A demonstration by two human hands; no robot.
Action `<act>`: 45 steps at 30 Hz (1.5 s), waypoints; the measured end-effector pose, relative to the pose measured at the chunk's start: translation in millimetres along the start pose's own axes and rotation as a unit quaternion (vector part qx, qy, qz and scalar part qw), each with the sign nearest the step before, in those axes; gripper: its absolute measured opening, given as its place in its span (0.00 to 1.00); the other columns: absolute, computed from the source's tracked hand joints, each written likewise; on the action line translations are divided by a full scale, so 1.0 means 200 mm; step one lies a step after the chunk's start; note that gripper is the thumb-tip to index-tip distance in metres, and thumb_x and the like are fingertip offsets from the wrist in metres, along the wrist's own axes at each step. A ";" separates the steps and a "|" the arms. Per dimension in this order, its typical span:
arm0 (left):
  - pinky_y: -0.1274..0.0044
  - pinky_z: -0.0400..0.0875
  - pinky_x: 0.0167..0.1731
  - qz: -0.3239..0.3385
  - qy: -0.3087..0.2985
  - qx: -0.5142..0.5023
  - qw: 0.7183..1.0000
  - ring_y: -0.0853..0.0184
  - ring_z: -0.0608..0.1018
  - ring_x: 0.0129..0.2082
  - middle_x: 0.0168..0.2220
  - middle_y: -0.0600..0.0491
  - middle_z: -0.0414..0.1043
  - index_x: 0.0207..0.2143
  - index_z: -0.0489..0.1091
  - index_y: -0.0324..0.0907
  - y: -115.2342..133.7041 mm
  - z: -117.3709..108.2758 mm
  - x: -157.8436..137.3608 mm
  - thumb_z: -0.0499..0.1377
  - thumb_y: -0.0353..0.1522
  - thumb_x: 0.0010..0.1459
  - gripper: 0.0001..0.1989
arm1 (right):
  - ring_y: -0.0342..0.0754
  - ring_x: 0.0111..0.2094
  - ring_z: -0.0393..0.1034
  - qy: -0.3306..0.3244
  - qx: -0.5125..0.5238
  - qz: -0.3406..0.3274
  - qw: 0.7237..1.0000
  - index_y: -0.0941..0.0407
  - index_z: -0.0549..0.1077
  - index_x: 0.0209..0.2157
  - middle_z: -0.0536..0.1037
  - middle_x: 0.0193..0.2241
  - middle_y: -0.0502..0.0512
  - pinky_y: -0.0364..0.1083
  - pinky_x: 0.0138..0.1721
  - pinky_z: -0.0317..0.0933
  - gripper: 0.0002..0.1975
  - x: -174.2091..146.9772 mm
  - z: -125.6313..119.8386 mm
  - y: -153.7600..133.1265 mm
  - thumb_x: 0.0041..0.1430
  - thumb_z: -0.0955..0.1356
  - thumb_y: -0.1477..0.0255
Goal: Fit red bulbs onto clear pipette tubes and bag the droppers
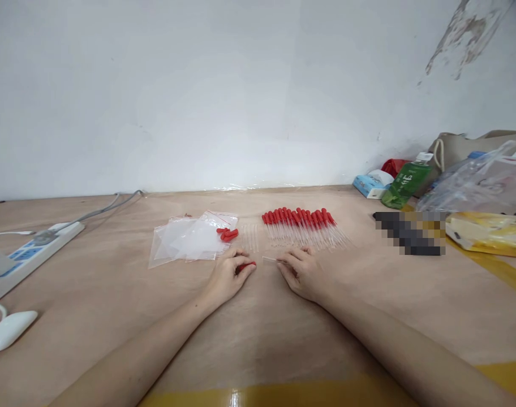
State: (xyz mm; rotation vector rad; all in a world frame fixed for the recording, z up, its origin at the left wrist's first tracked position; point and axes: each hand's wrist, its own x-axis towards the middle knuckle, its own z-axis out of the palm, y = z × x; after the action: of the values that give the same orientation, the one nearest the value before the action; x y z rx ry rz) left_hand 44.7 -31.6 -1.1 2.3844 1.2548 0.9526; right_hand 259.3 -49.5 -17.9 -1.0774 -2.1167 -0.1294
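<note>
My left hand [226, 278] is closed on a red rubber dropper bulb [246, 265], mostly covered by the fingers. Facing it across a small gap, my right hand [304, 273] pinches a thin clear dropper tube [269, 259], whose end points left toward the bulb. Just beyond my hands lie several bare clear tubes [250, 237]. Left of these, several loose red bulbs [229, 234] rest on flat clear plastic bags [171, 242]. Behind my right hand, many droppers with red bulbs [300, 217] lie side by side, bulbs toward the wall.
At the left are a power strip [67, 230] with cables and a white rounded device [12, 330]. A green bottle [408, 183], a blue tissue pack [366, 185], plastic bags [474, 181], a yellow packet [487, 233] and a pixelated dark object [411, 233] lie at the right.
</note>
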 end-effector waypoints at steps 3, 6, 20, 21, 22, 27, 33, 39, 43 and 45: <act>0.76 0.66 0.33 0.006 0.024 -0.027 0.999 0.68 0.71 0.33 0.32 0.53 0.69 0.34 0.70 0.41 0.01 0.00 -0.01 0.52 0.33 0.57 0.08 | 0.42 0.28 0.64 0.011 0.015 -0.004 1.000 0.56 0.71 0.35 0.74 0.28 0.51 0.46 0.37 0.49 0.08 0.00 0.00 -0.01 0.57 0.61 0.73; 0.77 0.65 0.33 0.002 0.022 -0.050 0.998 0.69 0.71 0.31 0.31 0.54 0.71 0.35 0.69 0.41 0.01 0.00 -0.02 0.52 0.34 0.58 0.08 | 0.41 0.27 0.64 0.014 0.018 -0.009 1.000 0.56 0.71 0.35 0.75 0.28 0.51 0.46 0.37 0.49 0.08 0.01 0.00 -0.03 0.57 0.61 0.73; 0.80 0.66 0.30 -0.026 0.008 -0.076 0.997 0.70 0.73 0.29 0.30 0.56 0.73 0.35 0.69 0.42 0.04 0.03 -0.02 0.52 0.34 0.58 0.08 | 0.41 0.27 0.65 -0.007 0.013 -0.040 0.999 0.56 0.71 0.36 0.76 0.29 0.51 0.47 0.38 0.49 0.08 0.01 0.01 -0.02 0.58 0.61 0.73; 0.80 0.66 0.30 -0.020 0.005 -0.075 0.997 0.70 0.73 0.29 0.30 0.56 0.73 0.35 0.70 0.42 0.03 0.03 -0.02 0.52 0.34 0.58 0.09 | 0.41 0.28 0.65 -0.011 0.014 -0.043 0.999 0.56 0.71 0.36 0.76 0.29 0.51 0.47 0.38 0.48 0.09 0.01 0.00 -0.02 0.58 0.61 0.73; 0.80 0.66 0.30 -0.016 0.001 -0.077 0.997 0.70 0.73 0.29 0.30 0.56 0.73 0.35 0.70 0.42 0.03 0.03 -0.02 0.52 0.35 0.58 0.09 | 0.41 0.28 0.65 -0.012 0.015 -0.046 0.999 0.56 0.71 0.36 0.76 0.29 0.51 0.47 0.38 0.48 0.09 0.02 -0.01 -0.02 0.59 0.61 0.73; 0.79 0.67 0.32 -0.005 -0.034 -0.089 0.995 0.69 0.74 0.30 0.32 0.54 0.74 0.36 0.70 0.42 0.02 0.02 -0.04 0.52 0.35 0.58 0.10 | 0.41 0.29 0.66 -0.031 0.008 -0.060 0.998 0.54 0.72 0.36 0.76 0.29 0.51 0.46 0.38 0.47 0.10 0.04 -0.04 -0.01 0.59 0.60 0.75; 0.78 0.66 0.31 0.043 -0.080 -0.037 0.995 0.69 0.72 0.30 0.30 0.53 0.71 0.35 0.69 0.41 0.05 0.00 -0.04 0.50 0.35 0.59 0.10 | 0.40 0.26 0.63 -0.048 -0.011 -0.069 0.996 0.54 0.73 0.33 0.74 0.27 0.50 0.47 0.36 0.44 0.11 0.02 -0.05 0.00 0.59 0.60 0.75; 0.78 0.64 0.30 0.099 -0.097 -0.013 0.990 0.69 0.70 0.29 0.30 0.52 0.68 0.33 0.67 0.40 0.06 0.00 -0.04 0.48 0.34 0.60 0.10 | 0.40 0.24 0.59 -0.079 -0.012 -0.059 0.995 0.56 0.72 0.28 0.71 0.23 0.50 0.46 0.34 0.42 0.12 0.03 -0.05 -0.03 0.59 0.59 0.73; 0.78 0.64 0.30 0.113 -0.095 -0.016 0.989 0.69 0.70 0.29 0.30 0.51 0.68 0.34 0.67 0.40 0.07 -0.02 -0.04 0.47 0.33 0.60 0.10 | 0.40 0.23 0.59 -0.105 0.007 -0.037 0.994 0.57 0.71 0.27 0.72 0.22 0.50 0.46 0.32 0.42 0.13 0.04 -0.05 -0.06 0.59 0.58 0.73; 0.78 0.65 0.31 0.120 -0.101 -0.017 0.987 0.69 0.70 0.30 0.31 0.51 0.68 0.35 0.67 0.39 0.08 -0.02 -0.04 0.47 0.32 0.61 0.10 | 0.40 0.22 0.59 -0.117 0.017 -0.027 0.993 0.57 0.70 0.26 0.73 0.22 0.50 0.46 0.32 0.42 0.13 0.04 -0.05 -0.07 0.59 0.58 0.73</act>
State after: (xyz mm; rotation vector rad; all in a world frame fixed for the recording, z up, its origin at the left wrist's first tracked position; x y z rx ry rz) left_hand 48.6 -47.3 5.5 2.5716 0.8874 0.7634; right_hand 250.8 -57.1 -2.4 -1.0577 -2.3493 0.0085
